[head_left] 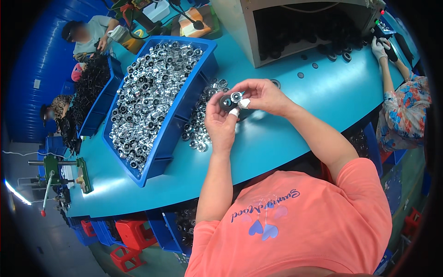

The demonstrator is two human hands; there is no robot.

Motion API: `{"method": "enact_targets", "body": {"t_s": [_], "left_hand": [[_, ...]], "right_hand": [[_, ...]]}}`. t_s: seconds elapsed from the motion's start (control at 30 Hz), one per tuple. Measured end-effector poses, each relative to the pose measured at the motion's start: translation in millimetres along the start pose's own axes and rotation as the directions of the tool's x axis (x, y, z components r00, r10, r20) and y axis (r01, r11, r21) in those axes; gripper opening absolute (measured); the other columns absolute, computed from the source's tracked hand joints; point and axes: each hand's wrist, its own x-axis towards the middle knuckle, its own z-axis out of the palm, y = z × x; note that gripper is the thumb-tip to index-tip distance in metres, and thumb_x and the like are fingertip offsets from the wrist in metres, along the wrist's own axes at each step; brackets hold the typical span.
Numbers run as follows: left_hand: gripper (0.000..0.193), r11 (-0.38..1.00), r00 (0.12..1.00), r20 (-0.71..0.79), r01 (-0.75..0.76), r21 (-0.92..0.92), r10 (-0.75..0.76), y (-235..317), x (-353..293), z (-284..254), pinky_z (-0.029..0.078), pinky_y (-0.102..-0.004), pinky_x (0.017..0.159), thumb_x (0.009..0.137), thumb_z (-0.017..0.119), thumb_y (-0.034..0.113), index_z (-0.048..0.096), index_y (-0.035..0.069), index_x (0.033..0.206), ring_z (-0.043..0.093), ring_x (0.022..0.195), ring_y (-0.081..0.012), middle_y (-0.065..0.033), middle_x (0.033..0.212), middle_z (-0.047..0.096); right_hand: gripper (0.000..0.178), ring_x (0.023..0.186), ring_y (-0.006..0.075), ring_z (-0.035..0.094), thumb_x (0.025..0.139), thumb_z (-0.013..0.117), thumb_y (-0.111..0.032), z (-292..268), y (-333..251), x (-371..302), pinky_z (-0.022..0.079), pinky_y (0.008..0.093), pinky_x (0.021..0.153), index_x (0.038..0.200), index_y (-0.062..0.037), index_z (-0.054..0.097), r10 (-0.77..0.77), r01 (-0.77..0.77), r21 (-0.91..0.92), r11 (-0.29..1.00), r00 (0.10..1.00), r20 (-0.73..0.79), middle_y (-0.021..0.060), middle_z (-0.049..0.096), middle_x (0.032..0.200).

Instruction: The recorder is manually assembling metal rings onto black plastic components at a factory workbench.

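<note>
My left hand (220,128) is closed round a black ring-shaped wheel part (225,103), held up above the table. Pinched in my right hand (269,98) is a small shiny silver round part with a dark centre (236,97), right against the black one. Both thumbs have white wrapping at the tips. Whether the two parts are joined I cannot tell. Beneath and left of my hands lies a loose pile of similar silver parts (199,131). Left of that stands a large blue bin (162,147) heaped with more silver parts (152,92).
The turquoise table (272,147) curves round me. Black rings (314,39) fill an open grey box (251,34) at the back. A co-worker in a floral top (404,113) is at the right; two others sit far left, near a bin of black parts (92,87) and a green press (53,168).
</note>
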Motion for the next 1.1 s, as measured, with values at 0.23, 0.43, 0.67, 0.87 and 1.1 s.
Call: {"method": "enact_targets", "body": {"t_s": [0.23,0.43,0.67,0.87,1.1], "left_hand": [[0.054,1.000,1.000,0.020,-0.003,0.016,0.002,-3,1,-2,0.056,-0.0240,0.075,0.087,0.063,-0.007,0.049,0.000,0.138,0.065,0.105,-0.0133,-0.0097,0.123,0.064],[0.055,1.000,1.000,0.024,-0.001,0.026,0.000,-4,1,-3,0.054,-0.0235,0.075,0.086,0.065,-0.008,0.051,0.000,0.138,0.064,0.099,-0.0119,-0.0082,0.117,0.063],[0.053,0.998,0.999,0.045,-0.009,0.059,0.006,1,-1,2,0.055,-0.0248,0.080,0.089,0.068,-0.005,0.051,0.000,0.138,0.064,0.099,-0.0124,-0.0088,0.116,0.064],[0.054,0.992,0.999,0.051,-0.021,0.125,0.015,-4,-2,0,0.055,-0.0279,0.093,0.090,0.069,-0.006,0.050,-0.002,0.140,0.065,0.106,-0.0148,-0.0102,0.118,0.064],[0.048,0.778,0.964,0.086,-0.255,0.574,0.252,4,-4,-2,0.054,-0.0247,0.078,0.085,0.080,0.004,0.065,0.005,0.131,0.062,0.092,-0.0131,-0.0060,0.111,0.056]], "right_hand": [[0.038,0.085,0.0047,0.061,0.083,0.074,-0.001,-4,6,1,0.052,0.0210,0.078,0.120,-0.0030,0.069,-0.093,0.083,-0.165,0.983,0.994,-0.059,-0.0015,0.065,0.095],[0.032,0.080,0.0040,0.060,0.084,0.075,-0.004,2,4,0,0.052,0.0206,0.072,0.116,-0.0037,0.070,-0.078,0.062,-0.134,0.989,0.990,-0.116,-0.0009,0.065,0.095],[0.033,0.077,0.0044,0.060,0.082,0.078,-0.010,3,6,0,0.051,0.0211,0.068,0.114,-0.0053,0.071,-0.124,0.091,-0.291,0.952,0.987,-0.099,0.0003,0.066,0.097],[0.031,0.080,0.0072,0.062,0.082,0.079,-0.013,4,-6,-2,0.052,0.0240,0.071,0.112,-0.0070,0.074,-0.133,0.091,-0.444,0.891,0.989,-0.066,0.0025,0.068,0.100],[0.031,0.083,0.0079,0.064,0.089,0.070,-0.013,-6,8,-1,0.053,0.0246,0.072,0.118,-0.0023,0.072,0.070,-0.076,-0.199,0.977,0.997,-0.033,0.0038,0.073,0.100]]}}
